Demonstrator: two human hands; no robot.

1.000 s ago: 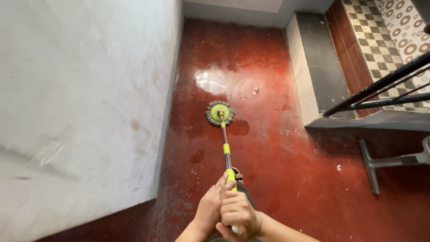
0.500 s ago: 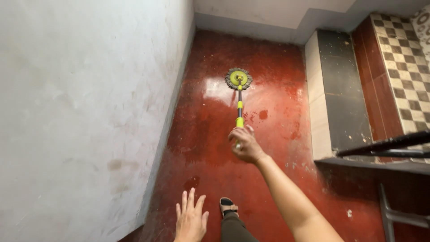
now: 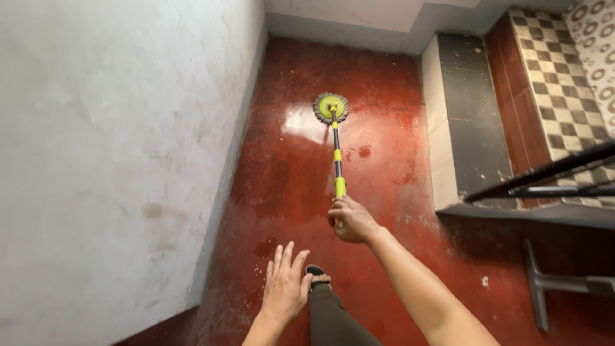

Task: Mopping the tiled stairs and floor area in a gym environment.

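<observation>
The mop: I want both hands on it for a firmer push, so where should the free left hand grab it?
Probably the bare dark handle just ahead of the right hand, coming from the left: the left hand hangs open on that side and the handle slants away toward the mop head.

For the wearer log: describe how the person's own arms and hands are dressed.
Both forearms are bare, with no sleeves in view. The left hand and right hand wear no gloves; no rings, watch or bands are visible on either.

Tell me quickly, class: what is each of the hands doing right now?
Left hand: open, fingers spread, holding nothing.
Right hand: closed around the mop handle.
</observation>
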